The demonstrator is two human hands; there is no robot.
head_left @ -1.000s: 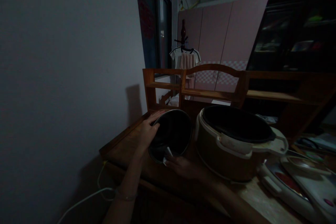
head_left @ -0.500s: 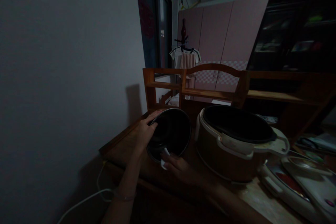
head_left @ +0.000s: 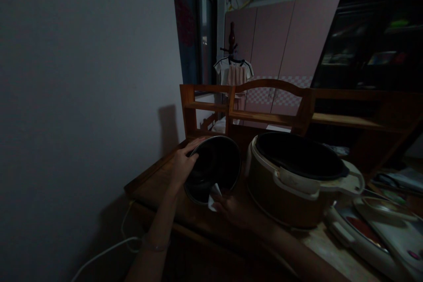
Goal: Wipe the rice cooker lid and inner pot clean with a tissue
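Note:
A dark inner pot [head_left: 220,165] stands tilted on the wooden desk, its mouth facing me. My left hand [head_left: 184,164] grips its left rim, with the thumb inside and the fingers along the outside. At the lower right edge of the pot, my right hand [head_left: 233,208] pinches a white tissue [head_left: 214,196] against or close to the rim; contact is hard to make out in the dim light. To the right of the pot sits a large cooker body [head_left: 287,200] with a pale rim and a dark, open interior.
The cooker's detached lid [head_left: 383,233] lies at the lower right. A wooden shelf rack [head_left: 271,116] rises along the desk's back edge. The wall [head_left: 99,75] borders the desk at left, and a white cable [head_left: 105,251] hangs by its left front corner.
My right hand and the tissue have shifted slightly right along the pot's lower rim. The left hand keeps its hold, and the pot has barely moved.

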